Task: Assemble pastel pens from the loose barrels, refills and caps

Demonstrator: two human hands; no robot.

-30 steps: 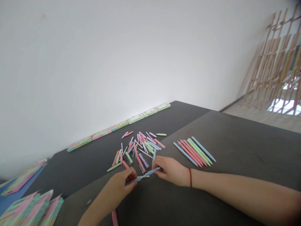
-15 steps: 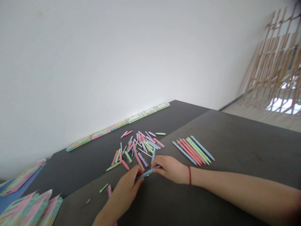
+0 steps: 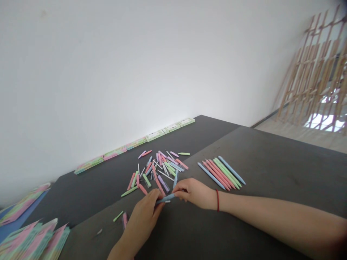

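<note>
A blue pen (image 3: 167, 198) lies level between my two hands, just in front of a loose pile of pen parts. My left hand (image 3: 146, 211) pinches its left end, and the fingers of my right hand (image 3: 193, 194) are closed on its right end. Both pen ends are hidden by the fingers. Beyond my hands, pink, green, purple and blue pen barrels (image 3: 164, 179) and thin white refills (image 3: 166, 168) lie jumbled. To the right, several blue, pink and green pens (image 3: 222, 173) lie side by side in a row.
Flat printed boxes (image 3: 115, 152) line the wall along the table's back edge. More pink and teal boxes (image 3: 35, 240) stand at the lower left. A green piece (image 3: 118, 216) and a pink barrel (image 3: 124, 220) lie by my left forearm. A wooden rack (image 3: 317, 72) leans at far right.
My right hand has come slightly closer to my left hand, so less of the blue pen shows between them. The pile and the row of pens look the same.
</note>
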